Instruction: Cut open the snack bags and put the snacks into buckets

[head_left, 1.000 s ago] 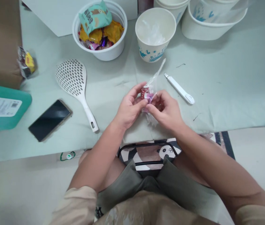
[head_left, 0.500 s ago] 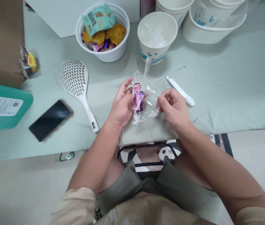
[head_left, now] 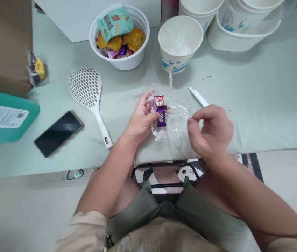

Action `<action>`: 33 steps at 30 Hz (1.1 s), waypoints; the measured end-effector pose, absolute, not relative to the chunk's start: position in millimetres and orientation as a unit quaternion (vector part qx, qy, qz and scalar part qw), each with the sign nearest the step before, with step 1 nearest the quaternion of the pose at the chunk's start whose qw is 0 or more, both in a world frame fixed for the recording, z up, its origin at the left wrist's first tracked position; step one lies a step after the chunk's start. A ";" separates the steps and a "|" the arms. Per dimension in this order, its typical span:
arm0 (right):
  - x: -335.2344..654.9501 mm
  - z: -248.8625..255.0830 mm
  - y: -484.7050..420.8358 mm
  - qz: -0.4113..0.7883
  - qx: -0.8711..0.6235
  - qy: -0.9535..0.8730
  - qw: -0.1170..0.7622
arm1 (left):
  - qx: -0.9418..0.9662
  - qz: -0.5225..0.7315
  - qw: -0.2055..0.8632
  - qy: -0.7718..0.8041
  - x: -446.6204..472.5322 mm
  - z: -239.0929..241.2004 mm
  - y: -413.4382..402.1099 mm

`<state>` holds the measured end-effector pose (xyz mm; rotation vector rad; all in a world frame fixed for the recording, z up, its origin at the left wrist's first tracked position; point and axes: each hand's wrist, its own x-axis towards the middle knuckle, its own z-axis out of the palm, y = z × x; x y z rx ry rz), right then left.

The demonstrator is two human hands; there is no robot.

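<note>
A clear plastic bag (head_left: 176, 117) with small wrapped candies lies between my hands above the table's front edge. My left hand (head_left: 143, 120) is closed on its left side, the thumb pressing over a purple candy wrapper (head_left: 161, 117). A red-and-white candy wrapper (head_left: 159, 100) shows just behind the purple one, and a bit of pink wrapper peeks out beside my fingers. My right hand (head_left: 211, 131) is pinched at the bag's right edge, the plastic drawn out toward its fingertips. Beyond it lies a white-handled peeler-like tool (head_left: 198, 96), partly covered by that hand.
A white bowl (head_left: 120, 63) of wrapped snacks and a paper cup (head_left: 177, 64) holding clear plastic stand behind the bag. More paper cups (head_left: 242, 42) are at back right. On the left are a slotted spoon (head_left: 86, 87), a phone (head_left: 59, 133), a green container (head_left: 30, 108) and a cardboard box (head_left: 5, 45).
My right hand has moved right and turned, stretching the bag. In my left hand the candies have shifted, so the purple and red wrappers now face up where pink showed before.
</note>
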<state>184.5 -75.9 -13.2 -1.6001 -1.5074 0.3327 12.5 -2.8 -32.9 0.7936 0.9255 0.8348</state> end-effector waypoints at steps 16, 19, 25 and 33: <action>174.8 -37.3 -68.7 0.347 -0.638 -0.553 0.408 | 0.322 0.345 0.793 0.385 36.6 -37.8 -19.8; 173.1 -37.6 -67.1 0.362 -0.638 -0.542 0.409 | 0.252 0.364 0.790 0.424 40.0 -32.8 -18.9; 173.2 -40.5 -64.7 0.391 -0.623 -0.542 0.407 | 0.128 0.374 0.840 0.371 42.4 -7.7 -18.3; 169.7 -37.7 -65.9 0.402 -0.570 -0.582 0.418 | 0.098 0.373 0.858 0.338 40.4 4.1 -26.2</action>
